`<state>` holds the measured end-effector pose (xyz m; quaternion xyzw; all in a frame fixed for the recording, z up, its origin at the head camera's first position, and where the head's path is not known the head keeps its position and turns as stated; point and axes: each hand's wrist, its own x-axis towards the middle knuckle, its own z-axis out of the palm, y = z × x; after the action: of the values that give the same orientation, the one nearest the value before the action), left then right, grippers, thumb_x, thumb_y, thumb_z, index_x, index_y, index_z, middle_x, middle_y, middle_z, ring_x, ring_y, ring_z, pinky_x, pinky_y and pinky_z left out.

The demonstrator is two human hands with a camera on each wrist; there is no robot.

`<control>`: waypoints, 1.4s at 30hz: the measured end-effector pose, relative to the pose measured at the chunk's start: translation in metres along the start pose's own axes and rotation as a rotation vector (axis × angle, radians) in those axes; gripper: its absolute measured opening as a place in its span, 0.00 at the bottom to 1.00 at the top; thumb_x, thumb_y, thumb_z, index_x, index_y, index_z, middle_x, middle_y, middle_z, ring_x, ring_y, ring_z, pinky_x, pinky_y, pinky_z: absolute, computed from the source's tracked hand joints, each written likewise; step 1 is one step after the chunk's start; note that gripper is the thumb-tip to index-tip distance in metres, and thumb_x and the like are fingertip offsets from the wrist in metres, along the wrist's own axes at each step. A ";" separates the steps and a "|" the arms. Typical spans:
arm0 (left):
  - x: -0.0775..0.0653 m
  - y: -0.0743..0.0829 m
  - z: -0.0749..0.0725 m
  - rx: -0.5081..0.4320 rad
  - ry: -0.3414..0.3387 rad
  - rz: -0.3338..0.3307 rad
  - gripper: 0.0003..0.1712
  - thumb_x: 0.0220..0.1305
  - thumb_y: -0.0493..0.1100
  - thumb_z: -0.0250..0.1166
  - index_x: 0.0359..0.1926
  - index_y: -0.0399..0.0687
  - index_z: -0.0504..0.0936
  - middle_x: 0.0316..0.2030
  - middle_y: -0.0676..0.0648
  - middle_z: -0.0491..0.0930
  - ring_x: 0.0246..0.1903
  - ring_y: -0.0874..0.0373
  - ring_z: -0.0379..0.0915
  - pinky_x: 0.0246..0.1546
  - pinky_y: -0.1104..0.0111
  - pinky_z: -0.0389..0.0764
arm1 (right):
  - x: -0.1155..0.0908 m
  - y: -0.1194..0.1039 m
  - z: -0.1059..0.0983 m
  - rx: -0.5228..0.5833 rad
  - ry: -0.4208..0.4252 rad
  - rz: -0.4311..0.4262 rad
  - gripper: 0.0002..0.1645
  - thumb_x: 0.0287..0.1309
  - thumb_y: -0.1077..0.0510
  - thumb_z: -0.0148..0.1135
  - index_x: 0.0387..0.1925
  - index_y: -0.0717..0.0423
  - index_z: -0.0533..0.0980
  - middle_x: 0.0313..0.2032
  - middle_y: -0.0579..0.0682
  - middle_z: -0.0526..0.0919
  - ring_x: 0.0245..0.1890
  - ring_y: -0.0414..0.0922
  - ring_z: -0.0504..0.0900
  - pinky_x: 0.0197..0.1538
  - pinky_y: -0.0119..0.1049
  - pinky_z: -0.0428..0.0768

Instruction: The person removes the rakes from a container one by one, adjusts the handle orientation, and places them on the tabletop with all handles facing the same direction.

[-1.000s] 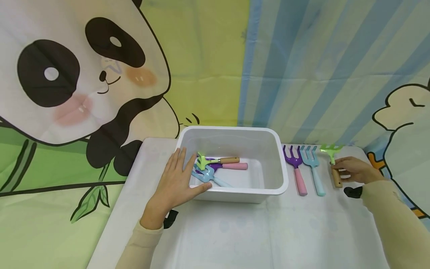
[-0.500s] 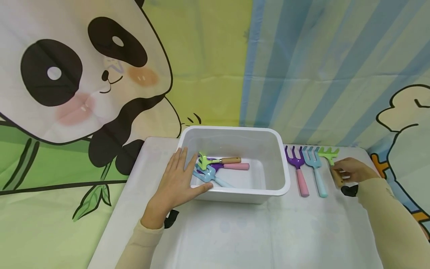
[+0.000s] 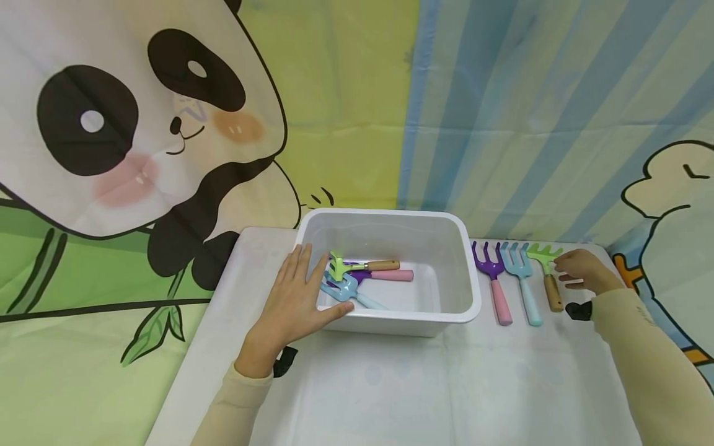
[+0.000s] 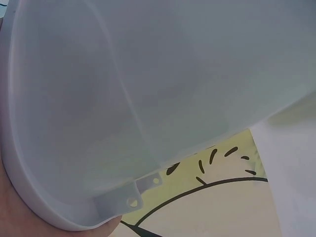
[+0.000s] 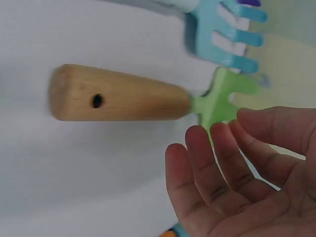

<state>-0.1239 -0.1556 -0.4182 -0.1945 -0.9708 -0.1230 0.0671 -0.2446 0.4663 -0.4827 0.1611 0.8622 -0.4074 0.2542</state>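
Observation:
My left hand (image 3: 295, 303) rests with straight fingers over the left end of the white plastic bin (image 3: 390, 326). The left wrist view shows the bin's outer wall (image 4: 173, 74) and a bit of palm. On the right, a small green hand rake with a wooden handle (image 3: 552, 292) lies on the table. Beside its green head, my right hand (image 3: 588, 272) hovers with loosely bent fingers. Seen from the right wrist, those fingertips (image 5: 177, 158) overlap the green head, and nothing is between them and the thumb.
Left of that rake lie a light blue hand fork (image 3: 527, 294) and a purple fork with a pink handle (image 3: 499, 300). Inside the bin are another green rake (image 3: 382, 265), a pink-handled purple fork (image 3: 393, 275) and a light blue fork (image 3: 369, 302). A printed curtain (image 3: 346, 111) hangs behind.
My right hand shifted the green rake left, up beside the light blue fork, then let go of its wooden handle and drew slightly away. My left hand stays on the bin.

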 end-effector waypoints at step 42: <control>-0.001 -0.001 0.002 -0.003 0.013 0.001 0.66 0.55 0.86 0.46 0.76 0.39 0.58 0.76 0.32 0.44 0.76 0.38 0.30 0.73 0.47 0.39 | -0.098 -0.300 0.147 -0.286 -0.452 -0.681 0.21 0.72 0.56 0.56 0.61 0.60 0.73 0.54 0.57 0.79 0.50 0.52 0.80 0.57 0.51 0.78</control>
<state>-0.1239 -0.1564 -0.4200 -0.1945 -0.9701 -0.1257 0.0732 -0.2650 0.1588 -0.3198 -0.2629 0.8365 -0.3695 0.3075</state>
